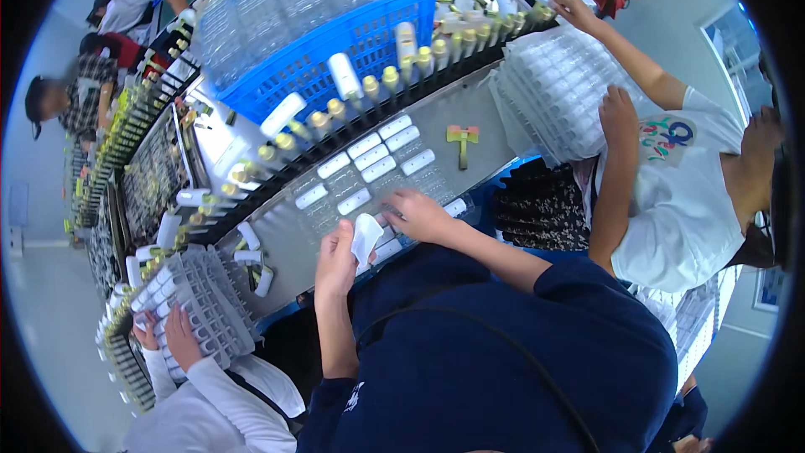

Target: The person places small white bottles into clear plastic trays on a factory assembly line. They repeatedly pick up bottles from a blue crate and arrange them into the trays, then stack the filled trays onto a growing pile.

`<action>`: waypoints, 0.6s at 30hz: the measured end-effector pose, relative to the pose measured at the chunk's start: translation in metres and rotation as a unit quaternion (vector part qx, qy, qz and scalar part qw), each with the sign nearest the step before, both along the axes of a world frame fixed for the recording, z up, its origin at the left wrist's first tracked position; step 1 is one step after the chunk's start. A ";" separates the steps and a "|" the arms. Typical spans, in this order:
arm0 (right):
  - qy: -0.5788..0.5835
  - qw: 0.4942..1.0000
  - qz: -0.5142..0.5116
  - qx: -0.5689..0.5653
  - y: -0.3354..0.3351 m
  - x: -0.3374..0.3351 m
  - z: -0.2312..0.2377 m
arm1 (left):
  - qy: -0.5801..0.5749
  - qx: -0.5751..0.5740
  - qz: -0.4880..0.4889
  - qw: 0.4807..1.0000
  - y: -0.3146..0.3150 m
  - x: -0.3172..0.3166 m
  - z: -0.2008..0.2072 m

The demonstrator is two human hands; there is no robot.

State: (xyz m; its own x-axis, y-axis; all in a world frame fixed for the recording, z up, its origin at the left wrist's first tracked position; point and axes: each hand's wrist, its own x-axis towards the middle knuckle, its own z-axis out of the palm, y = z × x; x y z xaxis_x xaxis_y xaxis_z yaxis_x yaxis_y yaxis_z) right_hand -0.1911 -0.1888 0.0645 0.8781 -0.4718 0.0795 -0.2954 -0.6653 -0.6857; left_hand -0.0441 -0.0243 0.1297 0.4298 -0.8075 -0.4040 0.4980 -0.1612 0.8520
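In my left hand (337,260) is a crumpled white cloth (366,239), pinched between thumb and fingers. My right hand (417,216) is just to its right, its fingers apart and curved down over a clear plastic tray (335,223). Its fingertips are near the white pieces; whether they touch one is hard to make out. Oblong white pieces (379,169) with rounded ends lie in rows in the tray's slots. Beyond the tray lies a small yellow-green piece with pinkish ends (462,136).
A black rack (394,117) of yellow-tipped tubes runs behind the grey tabletop (490,130). A blue crate (335,54) holds clear trays. Stacked trays (570,88) stand right, beside a co-worker (679,193). Another co-worker's hands (178,335) grip trays (197,306) at left. Loose white pieces (249,235) lie nearby.
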 end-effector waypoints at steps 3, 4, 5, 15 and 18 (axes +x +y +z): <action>0.064 0.984 0.037 -0.162 -0.014 -0.033 -0.025 | 0.052 -0.031 -0.017 0.998 -0.039 0.008 0.023; 0.050 0.984 0.047 -0.166 -0.016 -0.037 -0.028 | 0.021 -0.055 -0.020 0.998 -0.053 0.013 0.031; 0.036 0.983 0.057 -0.171 -0.018 -0.041 -0.031 | -0.011 -0.081 -0.023 0.996 -0.069 0.016 0.040; 0.031 0.966 0.139 -0.215 -0.020 -0.039 -0.048 | -0.763 -0.088 0.152 0.622 -0.258 0.018 0.104; 0.016 0.959 0.166 -0.230 -0.022 -0.041 -0.037 | -0.712 0.043 0.145 0.685 -0.274 0.013 0.096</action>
